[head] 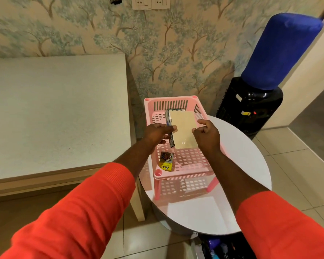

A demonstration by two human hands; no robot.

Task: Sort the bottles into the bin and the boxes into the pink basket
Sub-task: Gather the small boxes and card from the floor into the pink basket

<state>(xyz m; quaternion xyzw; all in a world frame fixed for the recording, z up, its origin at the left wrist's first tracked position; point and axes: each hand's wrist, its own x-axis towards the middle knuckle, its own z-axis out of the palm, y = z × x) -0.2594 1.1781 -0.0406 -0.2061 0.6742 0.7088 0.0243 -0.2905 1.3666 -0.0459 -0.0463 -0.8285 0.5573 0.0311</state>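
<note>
Holding a flat cream box (183, 129) above the pink basket (202, 111), my left hand (157, 134) pinches its dark near-left edge and my right hand (207, 136) pinches the opposite edge. It looks light and stiff, cardboard I'd guess, best gripped by the edges. A small yellow box (166, 161) already lies inside the basket's near-left corner.
</note>
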